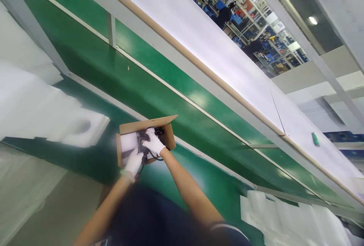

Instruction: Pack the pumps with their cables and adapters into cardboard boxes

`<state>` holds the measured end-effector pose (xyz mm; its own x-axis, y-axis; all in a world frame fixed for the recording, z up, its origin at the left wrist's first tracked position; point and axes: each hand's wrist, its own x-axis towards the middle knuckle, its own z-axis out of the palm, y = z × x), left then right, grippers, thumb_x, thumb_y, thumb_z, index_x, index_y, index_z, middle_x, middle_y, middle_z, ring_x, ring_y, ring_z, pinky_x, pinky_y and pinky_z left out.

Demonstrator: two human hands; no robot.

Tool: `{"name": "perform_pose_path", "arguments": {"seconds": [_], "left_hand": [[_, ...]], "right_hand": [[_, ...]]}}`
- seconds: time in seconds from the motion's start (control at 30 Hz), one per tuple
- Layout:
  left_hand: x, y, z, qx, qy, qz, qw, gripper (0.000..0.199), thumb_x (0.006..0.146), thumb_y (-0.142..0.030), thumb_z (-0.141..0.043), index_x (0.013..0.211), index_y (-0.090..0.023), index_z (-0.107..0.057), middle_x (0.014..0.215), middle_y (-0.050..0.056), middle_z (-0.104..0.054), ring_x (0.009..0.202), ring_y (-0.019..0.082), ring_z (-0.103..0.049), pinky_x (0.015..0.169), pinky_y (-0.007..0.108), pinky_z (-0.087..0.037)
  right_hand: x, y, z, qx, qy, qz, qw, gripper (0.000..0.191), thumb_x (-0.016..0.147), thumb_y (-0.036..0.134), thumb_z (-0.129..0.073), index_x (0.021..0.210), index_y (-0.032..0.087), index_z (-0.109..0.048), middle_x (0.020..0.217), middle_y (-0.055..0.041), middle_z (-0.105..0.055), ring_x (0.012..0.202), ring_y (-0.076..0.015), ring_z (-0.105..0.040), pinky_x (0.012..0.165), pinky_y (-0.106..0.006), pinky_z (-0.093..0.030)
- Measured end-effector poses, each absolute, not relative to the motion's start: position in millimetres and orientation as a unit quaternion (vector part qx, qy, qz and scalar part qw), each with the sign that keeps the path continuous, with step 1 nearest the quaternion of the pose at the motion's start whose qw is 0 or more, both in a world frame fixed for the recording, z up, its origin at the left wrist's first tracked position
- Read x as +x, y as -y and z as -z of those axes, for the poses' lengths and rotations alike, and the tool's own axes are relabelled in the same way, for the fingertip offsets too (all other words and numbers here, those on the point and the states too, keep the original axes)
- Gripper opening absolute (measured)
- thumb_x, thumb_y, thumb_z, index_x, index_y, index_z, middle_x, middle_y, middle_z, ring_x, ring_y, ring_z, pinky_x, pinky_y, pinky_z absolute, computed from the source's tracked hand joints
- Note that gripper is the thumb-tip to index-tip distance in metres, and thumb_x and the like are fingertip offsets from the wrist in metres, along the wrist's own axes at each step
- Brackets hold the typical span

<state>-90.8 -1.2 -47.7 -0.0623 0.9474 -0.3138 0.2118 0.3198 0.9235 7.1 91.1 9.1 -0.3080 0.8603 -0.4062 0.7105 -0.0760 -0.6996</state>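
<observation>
An open cardboard box [149,122] sits tilted in front of me on the green surface, its flaps raised. White foam [128,142] fills its left part. Beside the foam is a dark, boxy object [142,138], perhaps a power adapter, with a black cable [155,158] looping round the right side of the box. My right hand [154,144], in a white glove, reaches into the box with its fingers closed on the dark object. My left hand [134,161], also gloved, is at the near edge, closed on the black cable; its fingertips are partly hidden.
White foam sheets [82,124] are piled at the left, and more white sheets [295,219] lie at the lower right. Beyond the green bench [227,155] runs a raised white shelf [182,22] with a small green item [315,139]. People and racks are far behind.
</observation>
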Motion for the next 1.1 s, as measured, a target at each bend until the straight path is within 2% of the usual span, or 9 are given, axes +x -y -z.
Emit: {"name": "perform_pose_path", "arguments": {"seconds": [0.23,0.33,0.43,0.53,0.73,0.83,0.9,1.0,1.1], "left_hand": [[-100.2,10.4,62.8,0.312,-0.655,-0.412,0.551,0.046,0.083,-0.023,-0.033,0.121,-0.006,-0.052,0.119,0.017,-0.062,0.102,0.023,-0.063,0.088,0.036,-0.053],[-101.1,7.3,60.3,0.300,-0.653,-0.419,0.556,0.046,0.085,-0.024,-0.031,0.123,-0.010,-0.053,0.124,0.014,-0.061,0.110,0.022,-0.060,0.092,0.036,-0.051],[-103.2,6.2,47.5,0.322,-0.632,-0.430,0.559,0.046,0.083,-0.023,-0.037,0.124,-0.012,-0.054,0.128,0.011,-0.059,0.119,0.021,-0.054,0.101,0.036,-0.044],[-113.3,26.0,28.2,0.355,-0.633,-0.425,0.541,0.046,0.083,-0.026,-0.043,0.127,-0.015,-0.054,0.132,0.010,-0.056,0.124,0.024,-0.050,0.108,0.038,-0.037],[-136.7,114.7,16.0,0.416,-0.742,-0.209,0.482,0.044,0.085,-0.047,-0.046,0.119,-0.021,-0.057,0.093,0.008,-0.069,0.086,0.027,-0.066,0.074,0.036,-0.052],[-138.1,126.7,35.7,0.479,-0.794,-0.134,0.350,0.064,0.080,-0.048,-0.054,0.133,-0.014,-0.043,0.110,0.018,-0.062,0.094,0.034,-0.063,0.074,0.041,-0.050],[-138.9,120.6,52.2,0.481,-0.795,-0.161,0.334,0.063,0.079,-0.044,-0.055,0.132,-0.013,-0.043,0.118,0.021,-0.058,0.096,0.034,-0.062,0.076,0.041,-0.049],[-143.3,114.7,68.4,0.431,-0.764,-0.218,0.428,0.039,0.083,-0.037,-0.049,0.116,-0.017,-0.054,0.096,0.010,-0.067,0.082,0.024,-0.065,0.073,0.033,-0.050],[-146.4,126.8,65.9,0.385,-0.759,-0.294,0.436,0.036,0.083,-0.037,-0.049,0.115,-0.021,-0.056,0.092,0.005,-0.069,0.086,0.021,-0.066,0.078,0.030,-0.051]], "right_hand": [[-24.3,-78.7,-1.8,-0.575,0.779,-0.218,-0.120,0.070,0.083,0.034,-0.056,0.142,0.008,-0.031,0.130,-0.0223,-0.044,0.092,-0.0257,-0.061,0.080,-0.041,-0.053],[-31.8,-72.1,6.1,-0.556,0.807,-0.136,-0.145,0.074,0.085,0.034,-0.052,0.144,0.000,-0.024,0.130,-0.0285,-0.042,0.097,-0.0304,-0.058,0.075,-0.044,-0.052],[-32.4,-67.9,14.8,-0.526,0.836,-0.072,-0.139,0.071,0.088,0.031,-0.047,0.143,-0.006,-0.024,0.132,-0.0318,-0.042,0.109,-0.0352,-0.050,0.084,-0.048,-0.046],[-29.4,-67.3,21.8,-0.528,0.839,-0.061,-0.115,0.070,0.088,0.036,-0.048,0.144,-0.002,-0.028,0.142,-0.0279,-0.035,0.112,-0.0350,-0.047,0.091,-0.049,-0.040],[-27.8,-67.2,29.3,-0.546,0.832,-0.058,-0.077,0.071,0.087,0.038,-0.049,0.145,0.002,-0.030,0.149,-0.0238,-0.029,0.120,-0.0362,-0.041,0.099,-0.050,-0.032],[-25.6,-66.3,24.9,-0.527,0.847,-0.051,-0.051,0.071,0.087,0.038,-0.052,0.144,0.000,-0.031,0.149,-0.0228,-0.030,0.133,-0.0370,-0.027,0.108,-0.051,-0.019],[-21.1,-64.6,15.2,-0.513,0.856,-0.052,-0.040,0.070,0.087,0.040,-0.053,0.143,0.002,-0.035,0.149,-0.0216,-0.030,0.138,-0.0366,-0.019,0.111,-0.051,-0.013],[-9.3,-53.1,-8.5,-0.482,0.873,-0.074,-0.022,0.067,0.087,0.044,-0.054,0.139,0.004,-0.041,0.149,-0.0218,-0.029,0.138,-0.0355,-0.022,0.111,-0.049,-0.018],[6.2,-26.6,-30.1,-0.345,0.923,-0.161,-0.051,0.063,0.084,0.045,-0.059,0.136,0.012,-0.044,0.140,-0.0176,-0.044,0.124,-0.0288,-0.044,0.100,-0.040,-0.037]]}}
